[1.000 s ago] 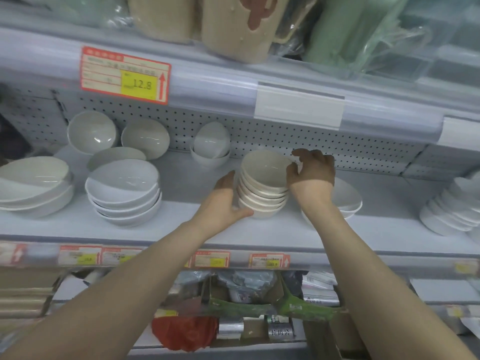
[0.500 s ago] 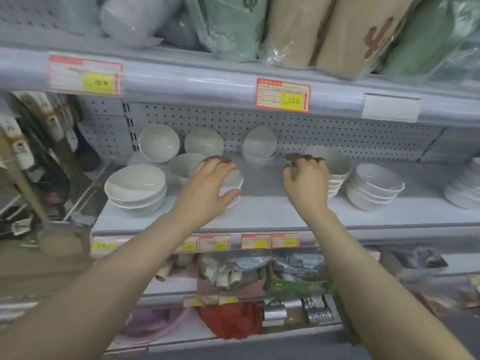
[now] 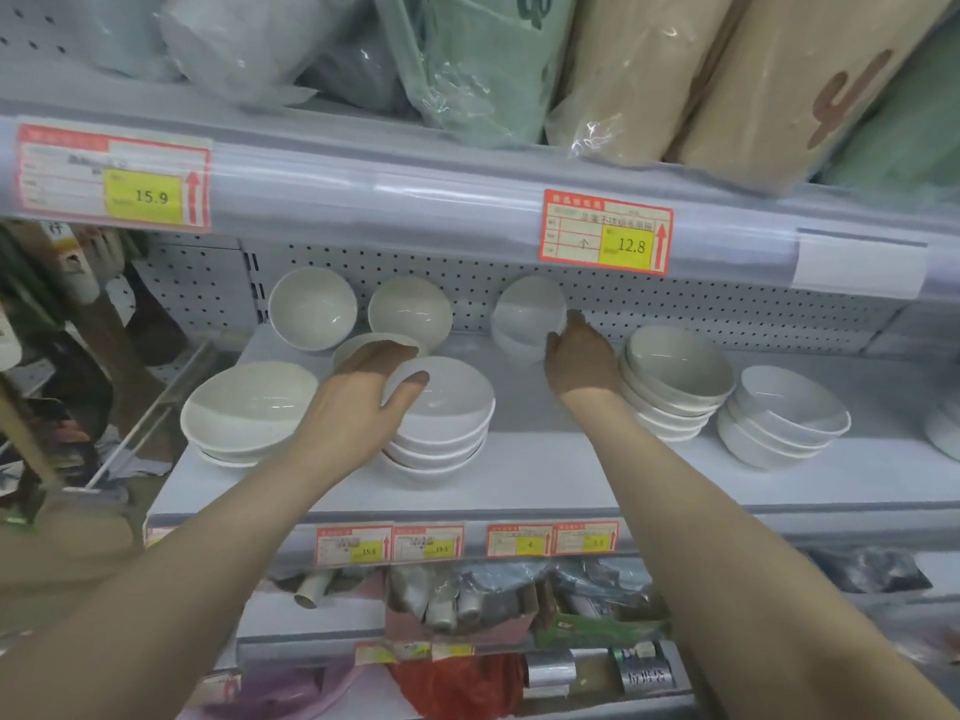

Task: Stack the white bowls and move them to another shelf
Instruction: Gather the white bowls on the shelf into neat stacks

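Note:
White bowls stand on a grey shelf [image 3: 545, 475]. My left hand [image 3: 358, 402] grips the near-left rim of the top bowl of a stack of wide bowls [image 3: 447, 413], thumb inside and fingers over the edge. My right hand [image 3: 582, 361] reaches to the back with its fingers apart, its fingertips against the right side of a small tilted bowl [image 3: 527, 317] that sits in another bowl. Right of that hand stands a stack of several smaller bowls [image 3: 680, 387], and beyond it another short stack [image 3: 784, 418].
Wide shallow bowls [image 3: 244, 407] lie at the shelf's left end. Two bowls [image 3: 311, 309] [image 3: 410, 311] lean on the pegboard back wall. The upper shelf's edge with price tags [image 3: 605, 233] hangs low overhead. A lower shelf holds packaged goods [image 3: 467, 600].
Both hands let go of the stack of smaller bowls and moved left. My left hand settled on the wide stack; my right hand reached back to the small tilted bowl. My view shifted left.

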Motion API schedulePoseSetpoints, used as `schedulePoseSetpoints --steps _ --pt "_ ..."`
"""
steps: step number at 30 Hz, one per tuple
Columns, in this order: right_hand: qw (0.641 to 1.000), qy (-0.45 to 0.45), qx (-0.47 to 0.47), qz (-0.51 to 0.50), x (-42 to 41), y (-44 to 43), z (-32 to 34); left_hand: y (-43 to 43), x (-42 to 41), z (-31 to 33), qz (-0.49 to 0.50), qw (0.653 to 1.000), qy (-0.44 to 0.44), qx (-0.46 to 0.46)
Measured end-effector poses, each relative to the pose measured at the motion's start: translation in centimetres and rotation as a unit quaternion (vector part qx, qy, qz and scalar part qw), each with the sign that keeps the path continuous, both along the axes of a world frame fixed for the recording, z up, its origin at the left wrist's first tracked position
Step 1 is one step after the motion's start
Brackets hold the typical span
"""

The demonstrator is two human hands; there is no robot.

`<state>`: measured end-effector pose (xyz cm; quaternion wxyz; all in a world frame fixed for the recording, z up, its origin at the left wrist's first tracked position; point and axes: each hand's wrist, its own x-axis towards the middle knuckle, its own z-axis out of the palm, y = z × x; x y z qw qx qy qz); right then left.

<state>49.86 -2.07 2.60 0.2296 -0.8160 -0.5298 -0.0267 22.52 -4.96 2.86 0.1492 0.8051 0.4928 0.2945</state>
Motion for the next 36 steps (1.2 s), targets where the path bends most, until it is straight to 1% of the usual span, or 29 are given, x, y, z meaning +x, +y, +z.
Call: schedulePoseSetpoints --steps 3,6,9,15,21,24,28,32,36 --pt "0.999 -0.027 -0.008 -0.022 0.5 2.8 -0.6 0.6 0.1 -0.3 0.015 1.0 -0.017 0.006" --pt "0.998 -0.033 -0.028 -0.05 1.4 5.9 -2.9 1.0 -0.1 -1.0 0.02 1.0 -0.009 0.007" --pt "0.997 0.017 -0.008 -0.077 1.7 7.3 -4.2 1.1 -0.4 -1.5 0.031 0.999 -0.002 0.011" --pt "0.989 0.107 0.044 -0.093 1.9 8.4 -3.8 1.5 -0.5 -1.4 0.025 1.0 0.005 0.016" --pt "0.983 0.157 0.024 -0.089 2.5 7.7 -3.0 1.4 -0.3 -1.2 0.034 0.999 -0.014 -0.007" --pt "0.982 0.167 -0.002 -0.087 2.4 7.6 -2.5 1.5 -0.2 -1.1 0.034 0.999 -0.022 -0.019" --pt "0.972 0.215 -0.047 -0.085 2.1 7.2 -2.6 1.3 -0.4 -1.4 0.023 0.998 -0.042 -0.039" --pt "0.962 0.254 -0.04 -0.095 1.4 6.5 -2.7 1.0 -0.9 -1.9 0.018 0.997 -0.043 -0.056" --pt "0.964 0.245 -0.057 -0.086 0.7 4.6 -2.4 0.2 -1.2 -1.8 0.009 0.997 -0.036 -0.065"
